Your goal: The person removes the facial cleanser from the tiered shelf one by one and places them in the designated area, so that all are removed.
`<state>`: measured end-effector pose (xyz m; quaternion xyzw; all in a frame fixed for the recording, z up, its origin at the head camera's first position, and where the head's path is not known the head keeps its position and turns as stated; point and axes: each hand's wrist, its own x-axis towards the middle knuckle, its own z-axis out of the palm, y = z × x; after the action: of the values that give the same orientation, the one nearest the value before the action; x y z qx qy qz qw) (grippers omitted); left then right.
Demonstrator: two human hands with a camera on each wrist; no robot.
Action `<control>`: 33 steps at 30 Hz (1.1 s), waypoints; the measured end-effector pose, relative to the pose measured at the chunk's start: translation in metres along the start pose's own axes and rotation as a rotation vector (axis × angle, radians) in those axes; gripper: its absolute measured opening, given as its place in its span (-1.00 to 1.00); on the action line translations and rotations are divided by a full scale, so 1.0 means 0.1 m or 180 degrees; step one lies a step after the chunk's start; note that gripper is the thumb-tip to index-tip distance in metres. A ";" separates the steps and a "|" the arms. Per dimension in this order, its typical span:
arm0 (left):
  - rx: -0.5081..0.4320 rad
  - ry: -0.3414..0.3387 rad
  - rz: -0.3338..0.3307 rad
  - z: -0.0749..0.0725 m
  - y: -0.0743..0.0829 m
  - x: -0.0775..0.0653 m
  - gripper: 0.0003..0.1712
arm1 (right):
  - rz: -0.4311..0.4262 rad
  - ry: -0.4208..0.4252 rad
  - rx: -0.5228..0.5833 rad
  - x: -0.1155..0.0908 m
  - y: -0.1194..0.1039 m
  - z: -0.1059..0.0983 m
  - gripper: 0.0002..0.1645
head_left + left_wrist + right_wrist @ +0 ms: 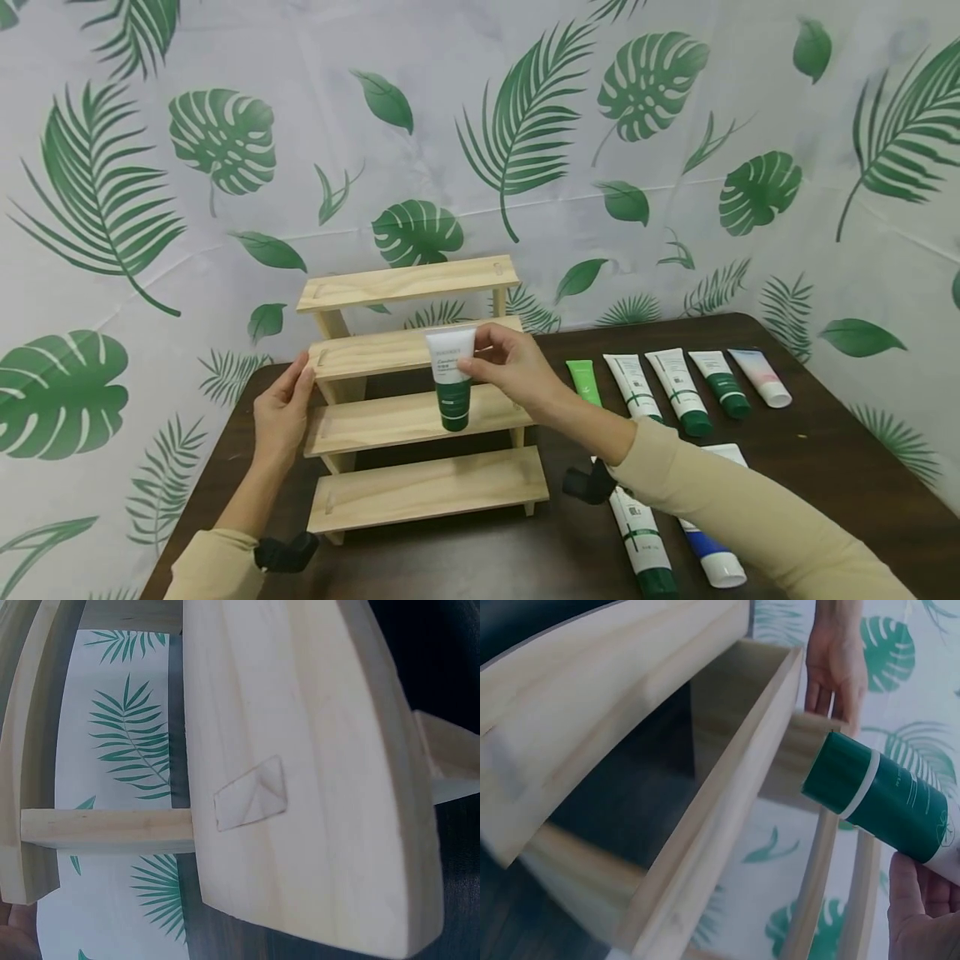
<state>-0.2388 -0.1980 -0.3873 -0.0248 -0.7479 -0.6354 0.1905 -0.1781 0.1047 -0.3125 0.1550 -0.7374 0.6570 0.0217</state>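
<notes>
My right hand [517, 367] pinches a small white and green cosmetic tube [453, 400] by its white upper part, thumb in front. The tube is upright with its green cap down, in front of the stepped wooden shelf stand [435, 487]. In the right wrist view the green end of the tube [885, 799] points toward the stand, with fingertips on the white part. My left hand [281, 412] rests against the left end of the stand's second board from the top, its fingers fairly straight. The left wrist view mostly shows a board [300, 765] of the stand.
Right of the stand, several tubes lie on the dark table [817, 483]: a bright green tube [583, 382], white and green ones [678, 392], a pink and blue one [761, 379] and a blue and white one [712, 558]. A leaf-patterned cloth [420, 150] hangs behind.
</notes>
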 end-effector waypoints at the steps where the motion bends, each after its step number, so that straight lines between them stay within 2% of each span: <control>1: -0.0003 0.0002 0.0003 0.00 0.00 0.00 -0.51 | 0.0021 0.0032 -0.0005 -0.03 0.00 -0.06 -0.73; 6: 0.0013 -0.0020 -0.0017 0.00 0.00 -0.01 -0.52 | 0.0119 0.0199 -0.0067 -0.15 0.03 -0.34 -0.71; 13: 0.0082 -0.0029 -0.0009 -0.01 0.00 -0.01 -0.52 | 0.0279 0.0483 -0.0361 -0.34 0.08 -0.78 -0.61; 18: 0.0073 -0.0039 0.0003 0.00 0.02 -0.01 -0.52 | 0.0330 0.0638 -0.0389 -0.52 0.13 -1.11 -0.57; 26: 0.0123 0.0005 0.0058 0.01 0.01 -0.01 -0.53 | 0.0408 0.1061 -0.0722 -0.82 0.23 -1.62 -0.64; 33: 0.0126 0.0048 0.0019 0.01 0.01 -0.01 -0.52 | 0.0455 0.1323 -0.0945 -1.10 0.36 -2.04 -0.79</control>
<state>-0.2375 -0.1964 -0.3864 -0.0185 -0.7588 -0.6201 0.1985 -0.1182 0.3288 -0.3454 -0.0406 -0.8146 0.5592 0.1486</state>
